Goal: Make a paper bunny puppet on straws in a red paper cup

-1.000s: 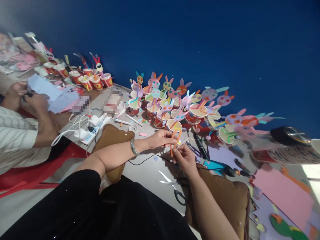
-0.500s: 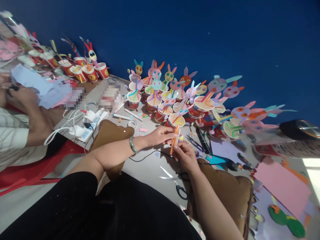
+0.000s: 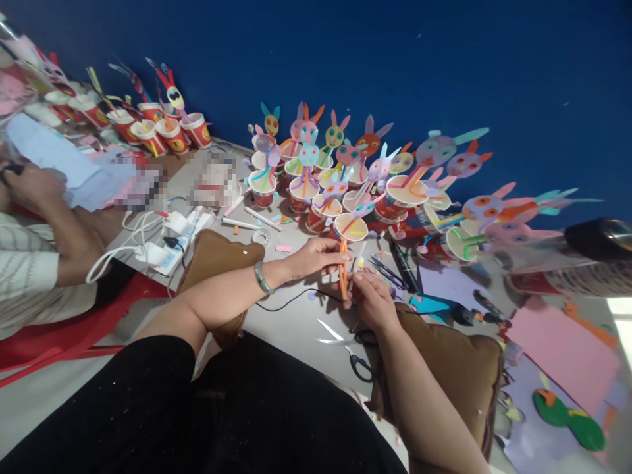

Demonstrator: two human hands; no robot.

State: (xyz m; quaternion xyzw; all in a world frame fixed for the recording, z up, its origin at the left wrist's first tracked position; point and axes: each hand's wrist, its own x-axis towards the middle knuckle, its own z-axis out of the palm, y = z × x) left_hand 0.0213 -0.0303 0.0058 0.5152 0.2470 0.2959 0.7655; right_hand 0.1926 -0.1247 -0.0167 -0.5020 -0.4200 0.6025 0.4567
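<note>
My left hand (image 3: pixel 320 258), with a bangle on its wrist, pinches the upper part of a narrow orange paper strip (image 3: pixel 344 276). The strip stands nearly upright and looks doubled or slightly bowed. Close beside its lower part is my right hand (image 3: pixel 371 297), its fingers closed around a thin pale strip (image 3: pixel 351 280) whose kind I cannot make out. Just beyond my hands stands a paper cup (image 3: pixel 349 227) bearing a paper rabbit figure. Scissors (image 3: pixel 360 365) with black handles lie spread on the table below my right hand.
Several cups with rabbit heads (image 3: pixel 309 155) line the blue wall. A power strip (image 3: pixel 185 240), brown cushions (image 3: pixel 444 368), a black cable, pink paper (image 3: pixel 563 349) and a large bottle (image 3: pixel 582 263) surround my arms. At left, another person's hand (image 3: pixel 42 191) works near pale paper.
The orange strip has turned more upright and now looks bowed. My right hand has moved slightly right and up, apart from the left. The whole view has shifted a little.
</note>
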